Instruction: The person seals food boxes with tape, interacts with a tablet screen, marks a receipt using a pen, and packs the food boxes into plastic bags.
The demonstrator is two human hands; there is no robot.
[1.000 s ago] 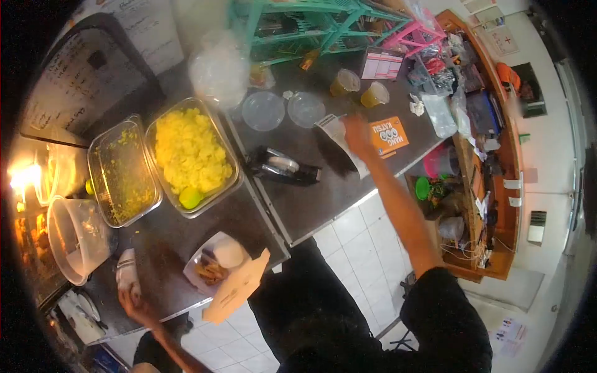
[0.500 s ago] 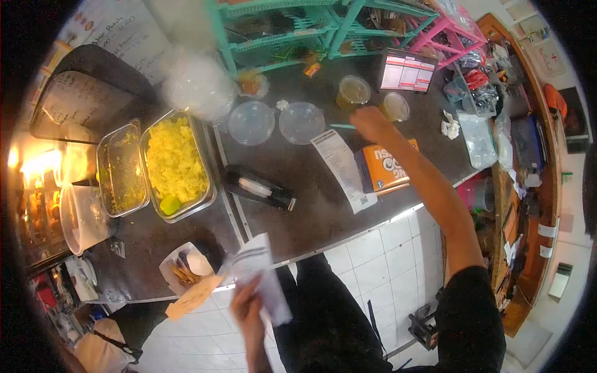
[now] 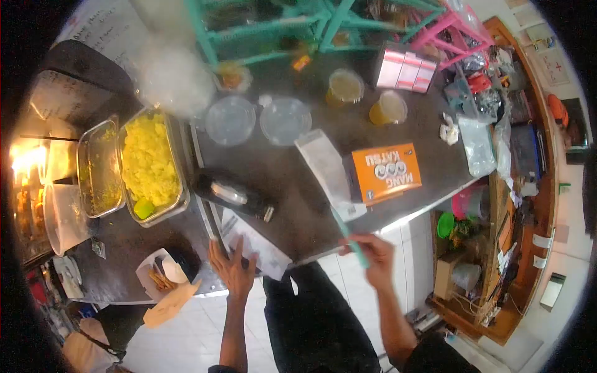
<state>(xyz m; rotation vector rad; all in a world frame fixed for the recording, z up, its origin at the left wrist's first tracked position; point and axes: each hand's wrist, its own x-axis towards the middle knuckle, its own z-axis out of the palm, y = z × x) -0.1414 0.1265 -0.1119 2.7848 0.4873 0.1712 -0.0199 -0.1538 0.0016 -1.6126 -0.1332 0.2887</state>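
My left hand [image 3: 234, 266] lies with fingers spread on a white paper slip [image 3: 252, 245] at the counter's front edge. Closed round a thin light-green pen-like stick [image 3: 352, 239], my right hand [image 3: 372, 252] is just off the edge, to the right. A long printed receipt [image 3: 324, 171] lies behind it, beside an orange box [image 3: 387, 173]. The black stapler-like tool [image 3: 233, 194] rests behind the paper slip. Left of my left hand stands an open carton [image 3: 163, 276] with food in it.
Two clear lids [image 3: 231, 120] and two cups [image 3: 388, 107] stand farther back, below green racks [image 3: 267, 31]. At the left are a tray of yellow food [image 3: 149, 163], a nearly emptied tray [image 3: 99, 171] and a clear tub [image 3: 65, 217]. Part of another person [image 3: 90, 351] shows at the lower left.
My left hand has brought the paper slip from the left onto the counter's edge. My right hand has picked up the green stick near the cups and come back toward me.
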